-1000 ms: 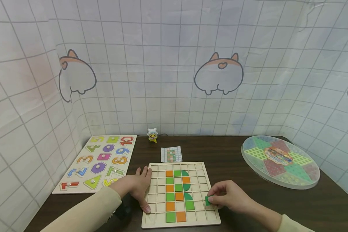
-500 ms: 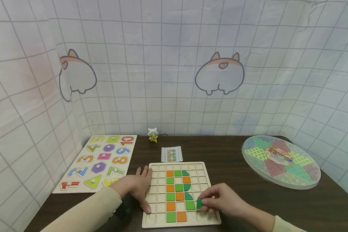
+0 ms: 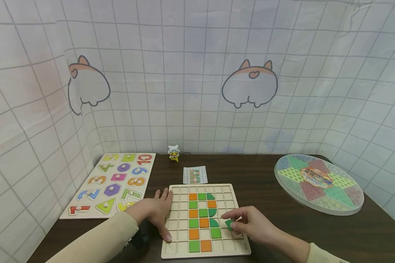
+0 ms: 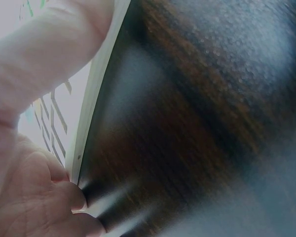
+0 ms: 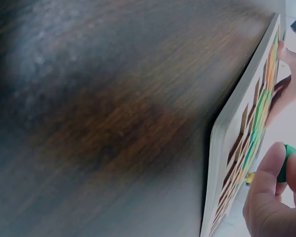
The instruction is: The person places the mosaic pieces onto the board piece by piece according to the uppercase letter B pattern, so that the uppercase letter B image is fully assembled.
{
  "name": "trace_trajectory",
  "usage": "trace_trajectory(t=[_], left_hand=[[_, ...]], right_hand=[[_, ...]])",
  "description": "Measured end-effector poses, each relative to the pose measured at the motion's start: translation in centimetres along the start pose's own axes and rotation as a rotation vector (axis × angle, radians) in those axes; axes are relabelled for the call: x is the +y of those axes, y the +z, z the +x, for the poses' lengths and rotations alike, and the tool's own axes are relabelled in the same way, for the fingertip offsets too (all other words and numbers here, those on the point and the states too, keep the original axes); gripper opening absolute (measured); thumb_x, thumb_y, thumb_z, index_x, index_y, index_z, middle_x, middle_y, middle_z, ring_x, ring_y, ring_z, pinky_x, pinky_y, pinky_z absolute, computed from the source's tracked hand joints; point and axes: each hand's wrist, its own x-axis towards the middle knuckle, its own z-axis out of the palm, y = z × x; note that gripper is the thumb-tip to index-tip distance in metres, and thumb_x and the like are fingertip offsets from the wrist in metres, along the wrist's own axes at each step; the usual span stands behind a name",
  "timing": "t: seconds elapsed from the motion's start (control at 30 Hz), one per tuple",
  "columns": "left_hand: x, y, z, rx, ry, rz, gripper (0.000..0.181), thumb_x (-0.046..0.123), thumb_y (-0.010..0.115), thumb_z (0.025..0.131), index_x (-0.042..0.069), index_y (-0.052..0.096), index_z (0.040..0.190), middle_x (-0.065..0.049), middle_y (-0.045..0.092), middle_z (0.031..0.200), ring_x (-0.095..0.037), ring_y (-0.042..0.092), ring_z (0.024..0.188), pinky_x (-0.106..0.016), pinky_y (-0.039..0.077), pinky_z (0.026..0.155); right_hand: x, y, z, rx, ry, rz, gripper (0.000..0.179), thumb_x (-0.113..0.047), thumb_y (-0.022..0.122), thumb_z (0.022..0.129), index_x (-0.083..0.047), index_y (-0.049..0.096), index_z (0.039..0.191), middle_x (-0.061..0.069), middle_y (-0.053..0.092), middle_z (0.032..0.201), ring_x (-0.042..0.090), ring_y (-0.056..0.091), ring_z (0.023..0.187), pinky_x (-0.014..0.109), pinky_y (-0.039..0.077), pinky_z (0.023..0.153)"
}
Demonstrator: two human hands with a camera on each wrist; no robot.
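Observation:
A square wooden grid board [image 3: 172,253] lies on the dark table, with orange tiles [image 3: 194,234], light green tiles [image 3: 194,246] and dark green rounded tiles [image 3: 213,223] set in its middle columns. My left hand [image 3: 158,212] rests along the board's left edge, fingers spread and thumb on the near left part. Over the right columns, my right hand [image 3: 256,225] pinches a dark green tile [image 3: 229,224] between thumb and fingers. That tile is tilted and lifted off the board; fingers cover part of it. In the right wrist view, the green tile [image 5: 289,163] also shows in the fingers.
A printed pattern card [image 3: 195,175] lies just behind the board, and a small figurine [image 3: 173,153] stands farther back. To the left is a number-and-shape peg puzzle [image 3: 91,187]. A round Chinese checkers board [image 3: 319,184] lies at the right.
My right hand has moved left over the board with the dark green tile, then turned the tile and shifted it slightly away from the near edge. My left hand stays put.

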Motion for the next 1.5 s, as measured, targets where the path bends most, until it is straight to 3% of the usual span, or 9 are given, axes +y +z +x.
trace_trajectory(t=[0.07,0.13,0.3,0.5,0.8,0.93,1.13,1.3,1.5], left_hand=[[0.2,-0.2,-0.4,0.001,-0.003,0.001,0.164,0.083,0.084,0.041,0.003,0.01,0.163,-0.023,0.007,0.171,-0.049,0.007,0.157,-0.061,0.024,0.123],[1.2,-1.0,-1.9,-0.005,-0.007,0.002,0.157,0.076,0.088,0.049,0.001,0.011,0.163,-0.024,0.008,0.171,-0.05,0.007,0.156,-0.06,0.024,0.123],[3.7,-3.3,-5.8,-0.018,-0.009,0.002,0.139,0.053,0.094,0.065,-0.006,0.012,0.16,-0.029,0.01,0.169,-0.052,0.009,0.155,-0.058,0.024,0.124],[3.9,-3.5,-6.0,-0.011,-0.01,0.004,0.138,0.052,0.094,0.066,-0.007,0.013,0.16,-0.029,0.012,0.168,-0.052,0.01,0.155,-0.058,0.025,0.123],[3.9,-3.4,-6.0,-0.002,-0.009,0.012,0.137,0.053,0.095,0.065,-0.006,0.014,0.16,-0.029,0.013,0.168,-0.053,0.011,0.155,-0.059,0.026,0.123],[3.8,-3.3,-5.8,-0.009,-0.011,0.01,0.14,0.055,0.094,0.064,-0.006,0.013,0.16,-0.028,0.011,0.169,-0.052,0.01,0.155,-0.059,0.025,0.123],[2.2,-1.9,-3.3,-0.029,-0.002,0.002,0.153,0.071,0.089,0.057,-0.001,0.006,0.163,-0.026,0.004,0.17,-0.051,0.006,0.156,-0.06,0.023,0.123],[0.7,-0.5,-1.2,-0.012,0.003,0.003,0.16,0.077,0.088,0.049,0.001,0.005,0.163,-0.026,0.003,0.17,-0.053,0.005,0.155,-0.061,0.024,0.123],[0.2,-0.2,-0.3,-0.012,-0.016,0.002,0.164,0.081,0.086,0.043,0.005,0.005,0.164,-0.02,0.003,0.172,-0.048,0.003,0.157,-0.058,0.022,0.124]], right_hand=[[0.0,0.1,0.0,-0.013,-0.002,-0.004,0.024,0.005,0.062,0.097,0.005,0.072,0.119,0.016,0.068,0.116,0.017,0.062,0.082,0.03,0.062,0.072],[0.0,0.2,0.0,-0.014,-0.001,0.011,0.021,0.004,0.061,0.098,0.005,0.072,0.116,0.016,0.069,0.116,0.017,0.063,0.083,0.031,0.062,0.073],[0.0,0.3,0.1,0.007,0.02,0.051,0.016,-0.006,0.067,0.096,0.006,0.07,0.108,0.01,0.075,0.091,0.015,0.067,0.077,0.031,0.06,0.067],[-0.2,0.6,0.1,0.014,0.061,0.071,0.015,-0.011,0.072,0.093,0.003,0.07,0.1,0.011,0.077,0.083,0.013,0.071,0.073,0.027,0.053,0.06],[-0.1,1.2,0.1,0.019,0.048,0.068,0.015,-0.008,0.071,0.095,0.006,0.071,0.101,0.005,0.073,0.082,0.012,0.069,0.072,0.026,0.054,0.06],[-0.1,1.3,0.0,0.003,0.048,0.147,0.013,-0.005,0.063,0.1,0.007,0.063,0.105,0.01,0.076,0.089,0.018,0.075,0.08,0.027,0.059,0.066],[-0.3,1.1,0.2,-0.004,0.035,0.25,0.021,-0.01,0.061,0.103,0.009,0.063,0.109,0.021,0.076,0.109,0.024,0.077,0.1,0.034,0.062,0.08],[-0.2,0.8,0.3,0.003,0.016,0.198,0.027,-0.005,0.064,0.1,0.013,0.065,0.12,0.023,0.073,0.118,0.018,0.076,0.094,0.033,0.062,0.081],[-0.6,1.1,0.1,-0.034,0.027,0.146,0.028,0.006,0.055,0.101,0.007,0.067,0.127,0.025,0.061,0.137,0.016,0.074,0.096,0.033,0.062,0.082]])
